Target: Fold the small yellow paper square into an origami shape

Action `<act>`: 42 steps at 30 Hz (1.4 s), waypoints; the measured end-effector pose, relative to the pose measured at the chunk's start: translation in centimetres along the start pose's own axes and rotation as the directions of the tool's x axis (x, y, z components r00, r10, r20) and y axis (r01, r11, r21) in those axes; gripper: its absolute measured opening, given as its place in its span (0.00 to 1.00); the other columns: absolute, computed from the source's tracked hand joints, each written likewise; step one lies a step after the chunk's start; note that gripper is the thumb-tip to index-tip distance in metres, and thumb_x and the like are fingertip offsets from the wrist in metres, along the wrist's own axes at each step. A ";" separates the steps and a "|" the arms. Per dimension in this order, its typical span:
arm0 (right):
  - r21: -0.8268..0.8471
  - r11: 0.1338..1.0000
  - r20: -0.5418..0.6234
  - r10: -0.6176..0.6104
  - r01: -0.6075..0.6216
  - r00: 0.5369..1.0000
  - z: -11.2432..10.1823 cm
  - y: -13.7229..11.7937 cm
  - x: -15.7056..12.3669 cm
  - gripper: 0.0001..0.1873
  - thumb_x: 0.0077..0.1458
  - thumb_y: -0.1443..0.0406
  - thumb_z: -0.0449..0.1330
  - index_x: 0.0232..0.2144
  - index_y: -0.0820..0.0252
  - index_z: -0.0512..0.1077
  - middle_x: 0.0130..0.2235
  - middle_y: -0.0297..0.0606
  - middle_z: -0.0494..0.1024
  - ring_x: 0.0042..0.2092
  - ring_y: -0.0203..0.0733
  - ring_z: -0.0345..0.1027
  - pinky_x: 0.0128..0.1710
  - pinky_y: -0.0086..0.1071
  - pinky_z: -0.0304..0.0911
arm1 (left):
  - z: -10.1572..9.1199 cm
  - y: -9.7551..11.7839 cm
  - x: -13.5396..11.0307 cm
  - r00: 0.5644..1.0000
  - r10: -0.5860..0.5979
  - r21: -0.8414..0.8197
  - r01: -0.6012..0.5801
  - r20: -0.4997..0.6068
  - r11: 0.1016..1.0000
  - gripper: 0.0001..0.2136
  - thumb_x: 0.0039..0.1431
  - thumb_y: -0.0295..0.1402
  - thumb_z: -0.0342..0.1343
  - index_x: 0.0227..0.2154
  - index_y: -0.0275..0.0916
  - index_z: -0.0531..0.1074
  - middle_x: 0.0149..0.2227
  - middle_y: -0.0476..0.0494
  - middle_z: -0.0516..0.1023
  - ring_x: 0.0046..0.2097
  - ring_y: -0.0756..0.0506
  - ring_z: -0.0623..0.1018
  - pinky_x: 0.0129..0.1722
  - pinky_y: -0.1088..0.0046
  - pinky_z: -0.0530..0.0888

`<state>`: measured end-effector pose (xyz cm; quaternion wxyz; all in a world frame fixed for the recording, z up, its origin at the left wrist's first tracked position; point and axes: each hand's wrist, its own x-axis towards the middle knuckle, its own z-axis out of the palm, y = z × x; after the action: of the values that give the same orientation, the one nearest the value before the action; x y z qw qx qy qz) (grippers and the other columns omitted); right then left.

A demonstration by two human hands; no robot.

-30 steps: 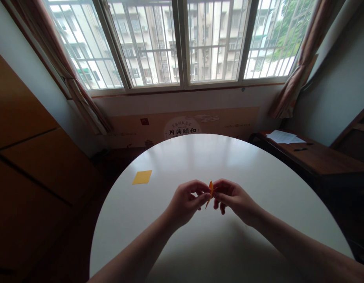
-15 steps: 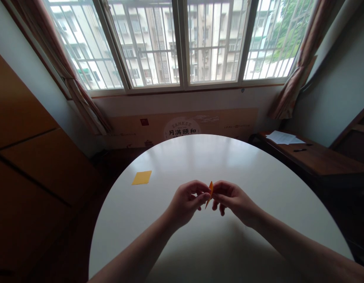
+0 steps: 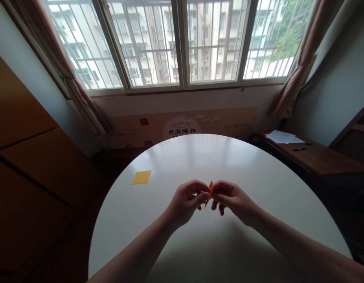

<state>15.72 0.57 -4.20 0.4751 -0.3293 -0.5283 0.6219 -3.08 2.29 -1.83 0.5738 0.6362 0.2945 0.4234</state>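
Both hands meet above the white round table (image 3: 125, 236), around a small folded piece of orange paper (image 3: 210, 188) with pointed ends. My left hand (image 3: 190, 200) pinches it from the left between thumb and fingers. From the other side, my right hand (image 3: 230, 196) grips it with thumb and forefinger, its lower fingers hanging loosely curled. The fingertips cover the middle of the paper, so its folds are hard to make out. To the left on the tabletop lies a flat yellow-orange square of paper (image 3: 141, 177), apart from both hands.
A brown wooden side table (image 3: 332, 157) at the right bears white paper sheets (image 3: 284, 136) and a small dark object (image 3: 299, 149). A printed cardboard panel (image 3: 125, 125) stands behind the round table, below the barred window. An orange-brown cabinet (image 3: 25, 169) is at the left.
The folded paper's lower tip has shifted very slightly left. Both hands keep their pinch, and the yellow-orange square lies where it was.
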 end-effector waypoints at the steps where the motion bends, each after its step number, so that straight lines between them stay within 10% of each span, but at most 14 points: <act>1: -0.002 1.000 0.001 0.002 -0.002 1.000 0.0 0.0 0.0 0.14 0.52 0.57 0.70 0.35 0.60 0.75 0.30 0.36 0.79 0.29 0.40 0.76 0.20 0.26 0.64 | 0.0 0.0 0.0 1.000 0.000 0.000 0.000 0.000 1.000 0.13 0.54 0.40 0.67 0.33 0.33 0.76 0.27 0.47 0.75 0.25 0.52 0.72 0.23 0.77 0.70; 28: -0.241 0.954 -0.077 -0.204 0.180 0.976 -0.5 0.4 0.0 0.10 0.56 0.58 0.66 0.36 0.58 0.75 0.35 0.39 0.80 0.31 0.43 0.77 0.20 0.28 0.65 | -0.1 0.8 -0.2 0.964 0.251 0.531 -0.171 -0.083 0.830 0.02 0.54 0.26 0.58 0.28 0.38 0.71 0.27 0.48 0.76 0.27 0.50 0.75 0.26 0.77 0.73; 42: -0.131 0.984 -0.082 -0.132 0.121 0.988 -0.6 0.5 0.2 0.12 0.53 0.57 0.69 0.35 0.59 0.77 0.33 0.40 0.81 0.32 0.44 0.78 0.19 0.27 0.66 | -0.7 1.3 -0.5 0.867 0.483 0.660 -0.436 0.125 0.612 0.10 0.62 0.23 0.54 0.35 0.41 0.79 0.38 0.41 0.82 0.39 0.44 0.80 0.40 0.67 0.77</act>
<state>16.11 0.93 -4.84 0.5156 -0.3521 -0.5641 0.5403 -4.08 1.99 -0.67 0.1689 0.8381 0.2717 0.4419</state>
